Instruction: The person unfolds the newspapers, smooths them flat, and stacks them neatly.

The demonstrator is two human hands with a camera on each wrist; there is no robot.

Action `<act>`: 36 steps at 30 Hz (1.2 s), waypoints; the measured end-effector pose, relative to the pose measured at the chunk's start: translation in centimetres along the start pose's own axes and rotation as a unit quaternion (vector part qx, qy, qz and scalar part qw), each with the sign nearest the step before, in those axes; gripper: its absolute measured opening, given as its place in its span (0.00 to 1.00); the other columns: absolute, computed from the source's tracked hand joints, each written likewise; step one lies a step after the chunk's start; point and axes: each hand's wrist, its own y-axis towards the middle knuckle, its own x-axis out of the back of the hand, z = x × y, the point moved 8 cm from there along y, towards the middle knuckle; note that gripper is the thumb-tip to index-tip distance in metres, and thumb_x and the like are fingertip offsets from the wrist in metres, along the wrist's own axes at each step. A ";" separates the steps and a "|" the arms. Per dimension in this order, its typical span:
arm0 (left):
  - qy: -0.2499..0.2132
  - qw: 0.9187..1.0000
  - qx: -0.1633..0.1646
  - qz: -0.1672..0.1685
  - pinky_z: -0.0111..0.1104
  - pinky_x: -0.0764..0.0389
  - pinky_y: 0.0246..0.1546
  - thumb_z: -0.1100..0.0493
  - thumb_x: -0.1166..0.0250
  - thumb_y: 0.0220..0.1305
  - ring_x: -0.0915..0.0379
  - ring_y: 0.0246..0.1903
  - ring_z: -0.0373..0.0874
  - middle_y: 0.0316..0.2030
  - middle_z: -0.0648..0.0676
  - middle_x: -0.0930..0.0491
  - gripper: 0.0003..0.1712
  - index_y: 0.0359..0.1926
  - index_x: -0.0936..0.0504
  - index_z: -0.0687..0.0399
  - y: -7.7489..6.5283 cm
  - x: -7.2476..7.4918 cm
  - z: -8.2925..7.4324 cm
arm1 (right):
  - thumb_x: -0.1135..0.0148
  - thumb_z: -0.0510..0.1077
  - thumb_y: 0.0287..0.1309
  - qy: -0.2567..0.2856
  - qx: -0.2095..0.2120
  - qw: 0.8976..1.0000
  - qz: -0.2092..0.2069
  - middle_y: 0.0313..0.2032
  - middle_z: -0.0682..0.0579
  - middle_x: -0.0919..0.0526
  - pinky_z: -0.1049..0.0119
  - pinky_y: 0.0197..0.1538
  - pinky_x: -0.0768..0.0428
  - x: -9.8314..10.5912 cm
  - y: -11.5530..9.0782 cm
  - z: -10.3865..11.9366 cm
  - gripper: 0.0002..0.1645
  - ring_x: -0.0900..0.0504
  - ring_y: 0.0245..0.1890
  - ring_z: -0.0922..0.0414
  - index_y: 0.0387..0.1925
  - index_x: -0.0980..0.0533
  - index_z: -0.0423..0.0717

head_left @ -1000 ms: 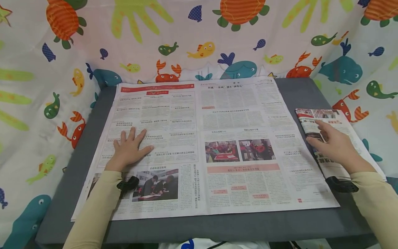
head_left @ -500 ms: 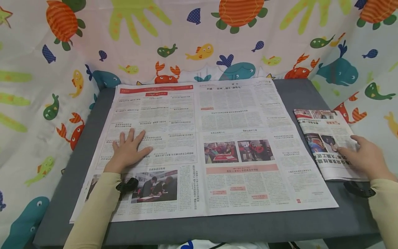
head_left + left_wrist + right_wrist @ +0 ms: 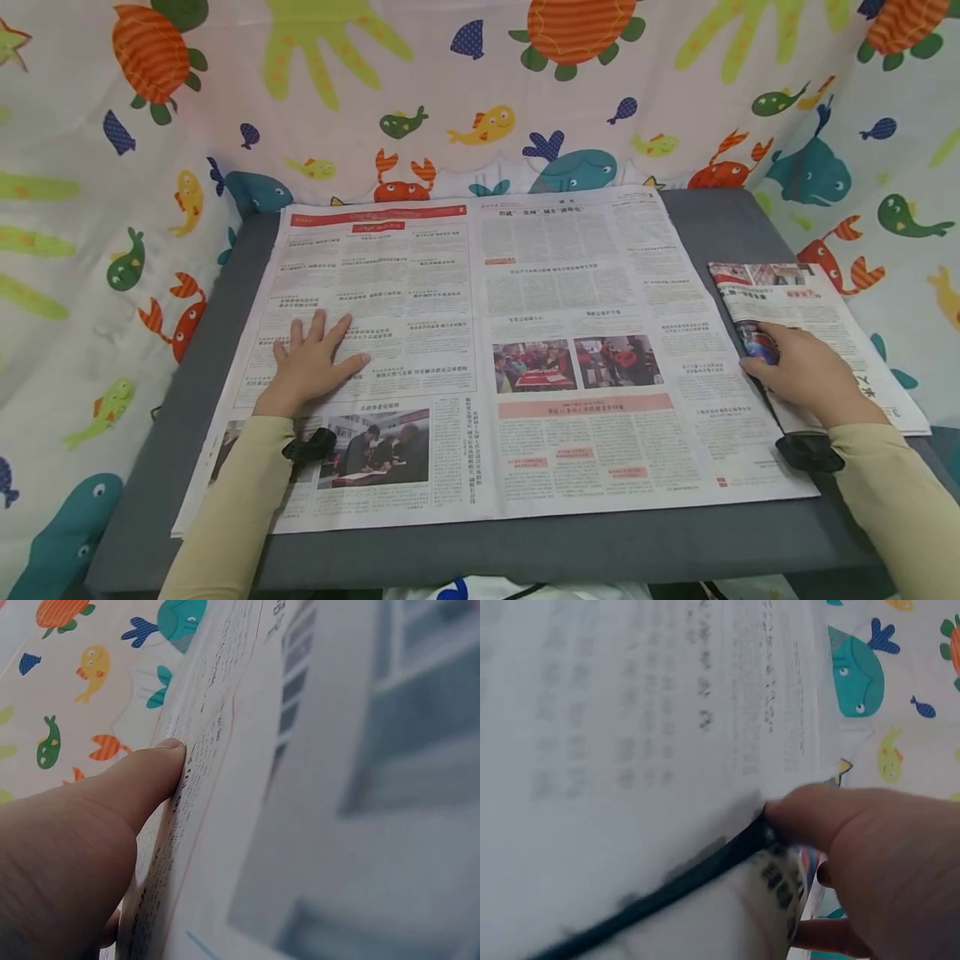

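Observation:
A printed newspaper (image 3: pixel 558 287) lies spread flat on the grey table. My left hand (image 3: pixel 306 365) rests on its left page, fingers spread apart; in the left wrist view the left thumb (image 3: pixel 154 769) touches the print. To the right lies a folded newspaper (image 3: pixel 798 302) with colour photos near its left side. My right hand (image 3: pixel 813 375) is on top of it, thumb and forefinger near its left edge, hiding part of the pictures. The right wrist view has the right thumb (image 3: pixel 810 814) at the dark gap between the two papers.
The grey table (image 3: pixel 450 557) shows as a strip along the front and at the sides. A white cloth (image 3: pixel 442 75) printed with sea animals hangs behind and down both sides. Black bands with wrist cameras (image 3: pixel 309 447) sit at both wrists.
My right hand moved right across the folded newspaper, then came back left to its left edge. The left hand has stayed in place on the spread newspaper.

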 end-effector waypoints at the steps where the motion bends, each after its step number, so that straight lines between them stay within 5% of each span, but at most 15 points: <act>1: -0.001 1.000 0.000 0.000 0.78 0.73 0.66 0.28 0.42 0.66 0.80 0.77 0.77 0.81 0.70 0.66 0.54 0.82 0.51 0.48 0.0 0.0 -0.1 | 0.31 0.55 0.60 -0.006 0.001 1.000 0.001 0.59 0.19 0.32 0.24 0.59 0.33 0.1 0.1 0.2 0.51 0.32 0.57 0.22 0.71 0.41 0.27; 11: -0.005 1.000 -0.002 -0.003 0.79 0.73 0.66 0.28 0.42 0.66 0.80 0.77 0.77 0.81 0.70 0.66 0.54 0.82 0.50 0.49 0.0 0.1 -0.3 | 0.41 0.32 0.55 0.009 -0.011 1.000 -0.012 0.57 0.17 0.32 0.33 0.46 0.24 1.7 0.6 1.0 0.45 0.25 0.42 0.30 0.73 0.46 0.28; 17: -0.004 1.000 -0.001 0.000 0.78 0.74 0.66 0.27 0.43 0.66 0.81 0.77 0.77 0.81 0.69 0.66 0.55 0.82 0.51 0.48 0.1 0.0 -0.3 | 0.46 0.31 0.56 0.021 -0.017 0.999 -0.021 0.54 0.18 0.31 0.49 0.31 0.27 2.7 0.7 -0.3 0.36 0.28 0.39 0.32 0.68 0.39 0.26; 23: -0.005 1.000 -0.002 0.001 0.78 0.74 0.66 0.28 0.43 0.66 0.81 0.77 0.77 0.81 0.69 0.67 0.55 0.82 0.52 0.47 0.2 0.2 -0.6 | 0.49 0.34 0.61 0.062 -0.043 0.996 -0.038 0.52 0.16 0.33 0.42 0.27 0.20 6.5 0.5 -0.1 0.39 0.25 0.36 0.28 0.73 0.44 0.27; 28: -0.004 1.000 -0.001 -0.001 0.78 0.74 0.66 0.29 0.42 0.66 0.81 0.77 0.77 0.81 0.69 0.66 0.54 0.82 0.51 0.47 0.2 0.2 -0.5 | 0.53 0.36 0.64 0.113 -0.047 0.989 -0.085 0.55 0.16 0.31 0.45 0.25 0.19 10.7 1.0 3.3 0.41 0.23 0.42 0.24 0.78 0.48 0.33; 31: -0.005 1.000 0.001 -0.001 0.78 0.74 0.66 0.29 0.42 0.66 0.80 0.77 0.77 0.81 0.69 0.66 0.54 0.82 0.51 0.48 0.1 0.2 -0.5 | 0.53 0.40 0.68 0.166 -0.036 0.982 -0.085 0.67 0.21 0.35 0.59 0.27 0.20 12.6 1.6 6.5 0.42 0.24 0.53 0.25 0.81 0.51 0.43; 36: -0.007 1.000 0.003 -0.002 0.78 0.73 0.66 0.29 0.42 0.66 0.80 0.77 0.77 0.81 0.69 0.66 0.54 0.82 0.51 0.48 -0.2 0.2 -0.4 | 0.52 0.43 0.71 0.291 0.012 0.954 -0.073 0.78 0.37 0.42 0.80 0.33 0.26 14.3 2.7 13.4 0.42 0.27 0.63 0.37 0.82 0.51 0.58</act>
